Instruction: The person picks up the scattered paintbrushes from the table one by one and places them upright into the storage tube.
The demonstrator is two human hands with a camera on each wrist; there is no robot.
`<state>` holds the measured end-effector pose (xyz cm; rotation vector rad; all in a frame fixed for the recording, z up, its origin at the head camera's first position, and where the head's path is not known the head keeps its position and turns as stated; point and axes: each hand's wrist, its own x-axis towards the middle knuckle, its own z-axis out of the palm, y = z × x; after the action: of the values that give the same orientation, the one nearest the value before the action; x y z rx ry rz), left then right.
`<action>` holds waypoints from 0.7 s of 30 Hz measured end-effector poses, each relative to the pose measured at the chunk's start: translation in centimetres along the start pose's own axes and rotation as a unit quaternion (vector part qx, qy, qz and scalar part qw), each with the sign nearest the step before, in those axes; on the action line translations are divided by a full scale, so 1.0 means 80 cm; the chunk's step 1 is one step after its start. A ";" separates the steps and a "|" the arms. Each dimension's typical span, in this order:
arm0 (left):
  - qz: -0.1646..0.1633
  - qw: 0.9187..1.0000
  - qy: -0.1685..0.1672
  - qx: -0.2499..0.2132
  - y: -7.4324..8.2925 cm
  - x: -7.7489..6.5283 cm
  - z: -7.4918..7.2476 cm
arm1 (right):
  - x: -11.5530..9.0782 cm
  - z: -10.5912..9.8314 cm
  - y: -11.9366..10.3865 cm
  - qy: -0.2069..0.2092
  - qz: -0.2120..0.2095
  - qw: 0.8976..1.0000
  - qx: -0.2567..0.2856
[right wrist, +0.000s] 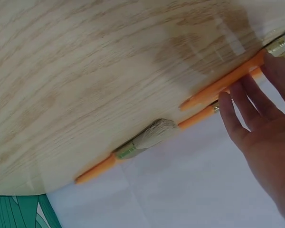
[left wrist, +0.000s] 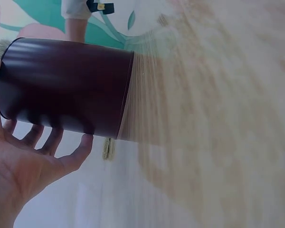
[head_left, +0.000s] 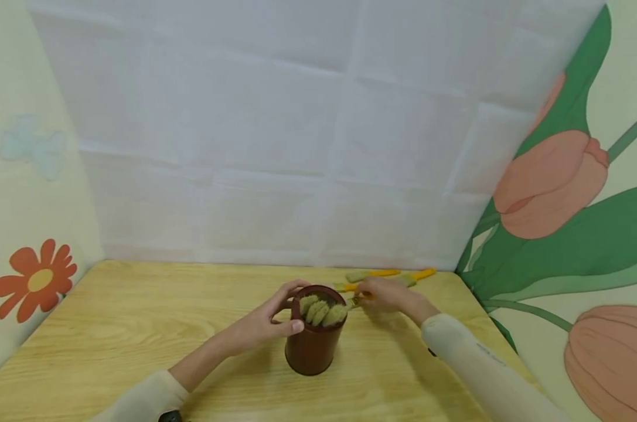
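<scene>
My left hand (head_left: 265, 322) grips a dark red cylindrical pot (head_left: 313, 349) round its side, thumb near the rim. Its fingertips press along the pot's wall in the left wrist view. Several tan bristle heads (head_left: 316, 312) show at the pot's mouth. My right hand (head_left: 381, 295) is just right of the rim and pinches an orange-handled paintbrush (right wrist: 223, 84) near its metal band. That brush's bristles point toward the pot's mouth in the head view.
Near the table's back edge lie more orange-handled brushes, one at the back (head_left: 384, 273) and one farther right (head_left: 422, 274). Another orange handle (head_left: 348, 288) shows behind the pot. A white sheet (head_left: 265, 217) hangs behind the wooden table (head_left: 155, 305); flower-painted panels (head_left: 613, 264) flank it.
</scene>
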<state>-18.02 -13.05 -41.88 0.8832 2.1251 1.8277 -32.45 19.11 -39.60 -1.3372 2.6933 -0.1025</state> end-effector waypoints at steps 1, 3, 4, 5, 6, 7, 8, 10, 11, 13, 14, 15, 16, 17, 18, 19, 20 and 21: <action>-0.001 1.000 -0.001 -0.001 0.001 0.000 0.001 | -0.001 0.001 0.002 0.002 -0.003 1.000 -0.001; -0.002 1.000 0.000 0.000 0.002 0.001 0.002 | -0.004 0.002 0.004 0.008 -0.007 1.000 0.009; -0.003 1.000 -0.001 0.001 0.002 0.002 0.003 | -0.006 0.003 0.006 0.013 -0.009 1.000 0.015; -0.002 1.000 -0.003 0.001 0.002 0.003 0.004 | -0.009 0.004 0.008 0.019 -0.010 1.000 0.022; -0.001 1.000 -0.004 0.002 0.002 0.004 0.005 | -0.011 0.005 0.009 0.025 -0.012 0.999 0.031; 0.001 1.000 -0.005 0.003 0.002 0.005 0.006 | -0.014 0.007 0.011 0.031 -0.013 0.999 0.040; 0.003 1.000 -0.006 0.005 0.002 0.006 0.007 | -0.016 0.009 0.013 0.037 -0.012 0.998 0.046; 0.005 1.000 -0.006 0.006 0.002 0.008 0.009 | -0.020 0.012 0.016 0.047 -0.011 0.997 0.056; 0.008 1.000 -0.005 0.006 0.002 0.008 0.010 | -0.022 0.012 0.017 0.049 -0.009 0.997 0.063; 0.013 1.000 0.000 0.013 0.003 0.008 0.009 | -0.023 0.011 0.016 0.051 -0.009 0.996 0.079; 0.013 1.000 0.003 0.015 0.003 0.008 0.009 | -0.024 0.010 0.016 0.052 -0.010 0.995 0.086; 0.013 1.000 0.006 0.016 0.003 0.007 0.008 | -0.024 0.009 0.014 0.052 -0.010 0.994 0.096; 0.013 1.000 0.007 0.017 0.003 0.006 0.007 | -0.025 0.008 0.013 0.050 -0.012 0.993 0.106; 0.012 1.000 0.009 0.017 0.003 0.005 0.007 | -0.026 0.006 0.011 0.047 -0.012 0.992 0.116; 0.011 1.000 0.009 0.016 0.002 0.004 0.006 | -0.028 0.006 0.010 0.046 -0.013 0.990 0.129; 0.009 1.000 0.010 0.014 0.002 0.003 0.006 | -0.029 0.006 0.009 0.047 -0.015 0.989 0.141; 0.007 1.000 0.010 0.012 0.001 0.002 0.005 | -0.031 0.005 0.008 0.047 -0.014 0.987 0.156; 0.006 1.000 0.010 0.009 0.001 0.001 0.005 | -0.033 0.005 0.008 0.047 -0.012 0.984 0.170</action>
<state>-17.84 -12.70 -41.89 0.8876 2.1554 1.8341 -31.30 21.59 -39.87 -1.2850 2.5783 -0.6129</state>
